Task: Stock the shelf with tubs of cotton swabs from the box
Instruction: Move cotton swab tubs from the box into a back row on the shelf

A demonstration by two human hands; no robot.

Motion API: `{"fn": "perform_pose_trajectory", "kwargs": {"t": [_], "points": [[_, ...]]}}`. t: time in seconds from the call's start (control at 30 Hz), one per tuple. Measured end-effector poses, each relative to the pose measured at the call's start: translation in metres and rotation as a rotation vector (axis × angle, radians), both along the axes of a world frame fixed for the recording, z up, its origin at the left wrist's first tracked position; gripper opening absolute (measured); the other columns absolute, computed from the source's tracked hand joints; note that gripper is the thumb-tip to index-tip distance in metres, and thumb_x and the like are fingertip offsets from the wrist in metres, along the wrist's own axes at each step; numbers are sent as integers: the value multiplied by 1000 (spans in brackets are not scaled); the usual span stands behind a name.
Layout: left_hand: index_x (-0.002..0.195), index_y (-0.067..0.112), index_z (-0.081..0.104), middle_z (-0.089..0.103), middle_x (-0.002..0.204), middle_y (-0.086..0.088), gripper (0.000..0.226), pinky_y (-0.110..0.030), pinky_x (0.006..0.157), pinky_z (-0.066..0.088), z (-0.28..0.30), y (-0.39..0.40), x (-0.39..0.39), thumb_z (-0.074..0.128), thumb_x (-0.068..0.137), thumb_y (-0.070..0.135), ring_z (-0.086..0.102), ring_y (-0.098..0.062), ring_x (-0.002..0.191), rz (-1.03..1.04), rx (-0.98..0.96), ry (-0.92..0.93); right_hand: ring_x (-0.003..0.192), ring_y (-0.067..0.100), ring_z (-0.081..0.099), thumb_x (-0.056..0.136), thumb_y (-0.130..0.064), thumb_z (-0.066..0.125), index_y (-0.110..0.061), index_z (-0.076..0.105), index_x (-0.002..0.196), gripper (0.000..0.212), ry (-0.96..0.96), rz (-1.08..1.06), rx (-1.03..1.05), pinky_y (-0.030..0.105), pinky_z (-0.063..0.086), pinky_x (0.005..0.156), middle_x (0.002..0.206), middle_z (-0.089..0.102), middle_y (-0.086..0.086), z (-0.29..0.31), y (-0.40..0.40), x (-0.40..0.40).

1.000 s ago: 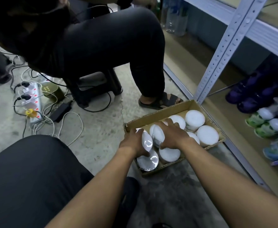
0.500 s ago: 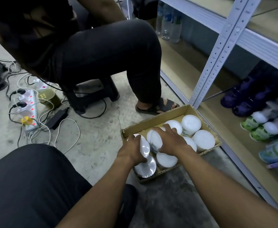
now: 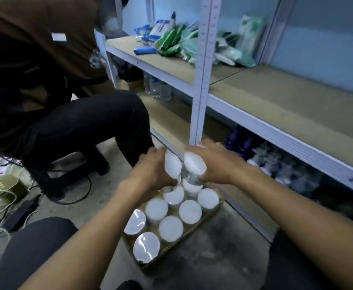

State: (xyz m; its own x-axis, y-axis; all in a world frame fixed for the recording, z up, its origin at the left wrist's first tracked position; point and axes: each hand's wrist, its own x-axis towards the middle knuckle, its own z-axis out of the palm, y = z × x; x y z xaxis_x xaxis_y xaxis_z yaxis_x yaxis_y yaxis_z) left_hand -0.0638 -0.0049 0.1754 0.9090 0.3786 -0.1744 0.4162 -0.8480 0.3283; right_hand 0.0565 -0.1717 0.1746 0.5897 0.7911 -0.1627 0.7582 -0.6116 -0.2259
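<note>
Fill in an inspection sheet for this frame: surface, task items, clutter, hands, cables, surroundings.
Surface: bare concrete floor.
Task items: cardboard box holds white-lidded tubs; middle shelf bare at right.
Clutter: packets on shelf at left.
Hands: left hand grips one tub; right hand grips another tub, above the box.
Cables: cords on floor, left.
Surroundings: seated person; bottles on lower shelf.

left hand (image 3: pixel 152 172): grips white-lidded tub (image 3: pixel 172 165) | right hand (image 3: pixel 217 164): grips second tub (image 3: pixel 194 164) | both above cardboard box (image 3: pixel 171 251) | shelf (image 3: pixel 276 105) beside
</note>
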Motion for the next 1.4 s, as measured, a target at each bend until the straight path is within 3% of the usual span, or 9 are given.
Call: {"fn": "perform_pose_trajectory", "kwargs": {"t": [0.13, 0.3, 0.4, 0.5, 0.57, 0.7, 1.03, 1.2, 1.4], "points": [[140, 20, 38, 46, 138, -6, 90, -34, 94, 42, 72, -49, 25, 80, 67, 50, 49, -28, 123, -162, 55, -151, 123, 34, 42, 71, -47, 73, -56, 29, 140, 83, -114, -108, 51, 50, 49, 89, 139, 38, 0, 76, -72, 0], [143, 21, 39, 46, 139, -6, 91, -38, 98, 42, 137, -123, 62, 79, 67, 49, 46, -30, 127, -394, 63, -293, 121, 32, 47, 71, -46, 69, -50, 34, 143, 80, -228, -318, 70, 44, 48, 95, 134, 42, 0, 143, -161, -9], [144, 19, 40, 48, 135, -6, 92, -35, 92, 40, 163, -174, 82, 79, 67, 51, 48, -30, 124, -511, 88, -336, 126, 30, 45, 64, -52, 70, -50, 30, 148, 92, -264, -435, 70, 43, 45, 101, 139, 44, 2, 167, -213, -12], [140, 19, 44, 50, 134, -7, 86, -33, 95, 39, 181, -228, 100, 80, 67, 46, 50, -31, 122, -611, 71, -372, 126, 29, 44, 68, -50, 76, -47, 32, 150, 93, -285, -568, 54, 33, 43, 95, 138, 45, 3, 186, -266, -19], [138, 18, 47, 52, 133, -9, 85, -36, 99, 41, 187, -264, 113, 80, 65, 47, 51, -32, 121, -680, 59, -383, 121, 33, 48, 70, -48, 78, -46, 37, 146, 87, -289, -667, 34, 35, 45, 87, 133, 45, 4, 195, -300, -26], [139, 21, 46, 53, 133, -8, 92, -41, 98, 46, 189, -331, 136, 76, 60, 56, 53, -32, 120, -821, 63, -320, 109, 32, 52, 68, -45, 80, -45, 47, 133, 73, -259, -810, -6, 35, 45, 76, 118, 49, 4, 193, -361, -31], [147, 25, 35, 44, 144, -5, 97, -42, 104, 44, 166, -414, 166, 76, 65, 54, 46, -28, 130, -998, 72, -138, 123, 34, 51, 64, -49, 83, -51, 37, 145, 93, -133, -1052, -74, 44, 49, 97, 139, 45, 8, 163, -435, -26], [146, 23, 39, 46, 144, -3, 87, -35, 99, 46, 158, -418, 174, 77, 72, 48, 48, -24, 128, -1016, 35, -102, 122, 28, 52, 68, -49, 82, -46, 41, 145, 87, -92, -1062, -48, 36, 48, 94, 138, 47, 3, 153, -441, -24], [131, 34, 56, 50, 136, 3, 75, -34, 102, 42, 150, -419, 179, 82, 64, 56, 43, -22, 129, -1042, 42, -188, 115, 26, 53, 61, -47, 86, -48, 41, 140, 92, -76, -1035, -46, 39, 51, 91, 129, 46, 0, 151, -445, -22]]}}
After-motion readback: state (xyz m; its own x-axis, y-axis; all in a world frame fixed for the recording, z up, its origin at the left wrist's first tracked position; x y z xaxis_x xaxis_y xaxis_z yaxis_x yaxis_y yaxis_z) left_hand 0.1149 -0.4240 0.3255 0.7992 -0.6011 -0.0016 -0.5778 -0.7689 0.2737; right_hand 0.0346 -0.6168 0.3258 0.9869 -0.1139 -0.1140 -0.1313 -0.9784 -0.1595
